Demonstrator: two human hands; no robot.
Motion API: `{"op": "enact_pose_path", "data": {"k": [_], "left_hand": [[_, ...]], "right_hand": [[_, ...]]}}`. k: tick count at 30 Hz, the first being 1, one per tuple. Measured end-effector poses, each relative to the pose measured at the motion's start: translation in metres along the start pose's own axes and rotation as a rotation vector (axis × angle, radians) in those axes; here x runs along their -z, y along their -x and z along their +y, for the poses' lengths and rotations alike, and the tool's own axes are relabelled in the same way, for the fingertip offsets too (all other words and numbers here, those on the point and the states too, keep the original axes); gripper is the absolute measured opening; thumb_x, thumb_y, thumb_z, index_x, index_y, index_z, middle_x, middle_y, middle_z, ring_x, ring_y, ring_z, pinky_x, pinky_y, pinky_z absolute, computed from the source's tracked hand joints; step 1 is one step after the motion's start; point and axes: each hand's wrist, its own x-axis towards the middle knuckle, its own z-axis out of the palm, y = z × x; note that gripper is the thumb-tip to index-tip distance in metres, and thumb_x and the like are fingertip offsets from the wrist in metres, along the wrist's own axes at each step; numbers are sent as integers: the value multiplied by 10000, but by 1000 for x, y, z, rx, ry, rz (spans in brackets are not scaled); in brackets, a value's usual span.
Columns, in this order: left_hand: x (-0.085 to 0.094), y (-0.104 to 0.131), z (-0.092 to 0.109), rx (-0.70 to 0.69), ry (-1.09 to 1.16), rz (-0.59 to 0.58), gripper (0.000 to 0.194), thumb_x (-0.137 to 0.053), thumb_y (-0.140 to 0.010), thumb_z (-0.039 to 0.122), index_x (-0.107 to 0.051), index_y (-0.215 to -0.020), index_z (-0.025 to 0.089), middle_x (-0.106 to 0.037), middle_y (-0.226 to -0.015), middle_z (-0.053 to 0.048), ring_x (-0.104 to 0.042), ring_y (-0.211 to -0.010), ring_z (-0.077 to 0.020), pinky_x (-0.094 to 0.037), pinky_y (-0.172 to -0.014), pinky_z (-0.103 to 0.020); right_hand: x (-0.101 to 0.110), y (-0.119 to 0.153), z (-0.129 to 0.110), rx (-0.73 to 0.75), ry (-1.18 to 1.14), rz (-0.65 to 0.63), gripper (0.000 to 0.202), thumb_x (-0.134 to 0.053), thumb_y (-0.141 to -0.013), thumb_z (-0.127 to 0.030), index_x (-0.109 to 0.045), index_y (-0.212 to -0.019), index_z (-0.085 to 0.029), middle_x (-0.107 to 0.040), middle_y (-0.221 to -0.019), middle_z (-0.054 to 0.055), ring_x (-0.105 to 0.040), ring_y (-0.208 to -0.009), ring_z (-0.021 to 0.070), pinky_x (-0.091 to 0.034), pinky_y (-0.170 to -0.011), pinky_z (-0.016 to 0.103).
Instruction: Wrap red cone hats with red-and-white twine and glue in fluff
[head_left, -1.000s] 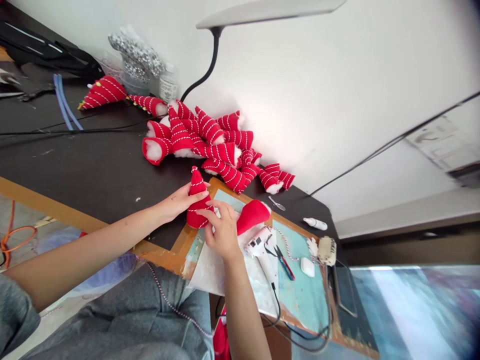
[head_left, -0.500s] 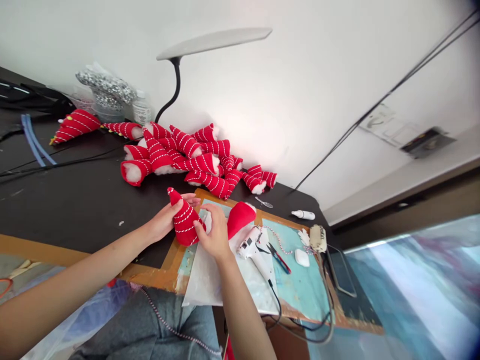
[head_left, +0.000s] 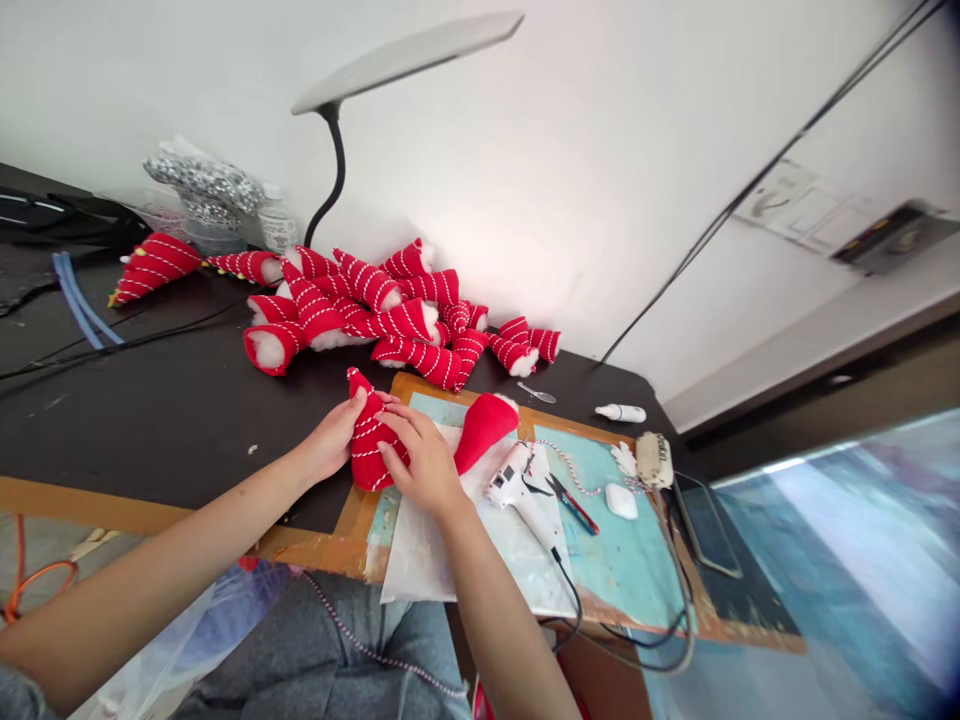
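A white wall [head_left: 600, 180] is backing the dark table [head_left: 180, 430]; a lamp [head_left: 409, 57] on a curved neck is extending above it. Black cables [head_left: 645, 308] are running diagonally down the wall. A switch plate [head_left: 808, 210] is showing at right.

On the surface [head_left: 187, 420], behind the cone [head_left: 369, 468] we hold, we see a heap of cones [head_left: 367, 283], with the lamp [head_left: 405, 62] behind it; to our right, the glue gun [head_left: 527, 503] lies on a sheet [head_left: 424, 560], then snips [head_left: 577, 509], then a phone [head_left: 709, 528].
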Motion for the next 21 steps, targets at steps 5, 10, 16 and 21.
{"op": "enact_pose_path", "data": {"k": [5,10,16,21], "left_hand": [[3,5,5,11,-57,-50,683,-1048,-545,522,-735,-1063,205,-784,-1160,-98,-747,-1077,-300,-611,-910,-366],[4,5,3,59,-83,-52,593,-1013,-643,447,-756,-1120,207,-809,-1060,-88,-762,-1030,-296,-616,-905,-369],[4,5,0,95,-84,-12,596,-1004,-649,503,-754,-1098,201,-821,-1088,-103,-773,-1073,-309,-626,-933,-366],[1,10,1,119,-123,11,652,-1010,-622,508,-742,-1163,263,-835,-1075,-93,-789,-1100,-343,-655,-924,-407]], "right_hand": [[-3,-1,5,-92,-7,-3,182,-624,-1035,-253,-703,-1196,-219,-761,-1262,118,-707,-1232,254,-572,-1095,428],[-6,1,10,-125,-67,57,268,-643,-1019,-268,-644,-1279,-202,-738,-1315,141,-694,-1250,261,-568,-1097,435],[-5,1,11,-201,-51,-38,228,-638,-1032,-258,-657,-1255,-210,-764,-1306,119,-716,-1213,256,-556,-1092,431],[-8,0,10,-208,9,31,183,-670,-1004,-224,-666,-1187,-213,-783,-1212,97,-736,-1148,249,-590,-1011,400]]}}
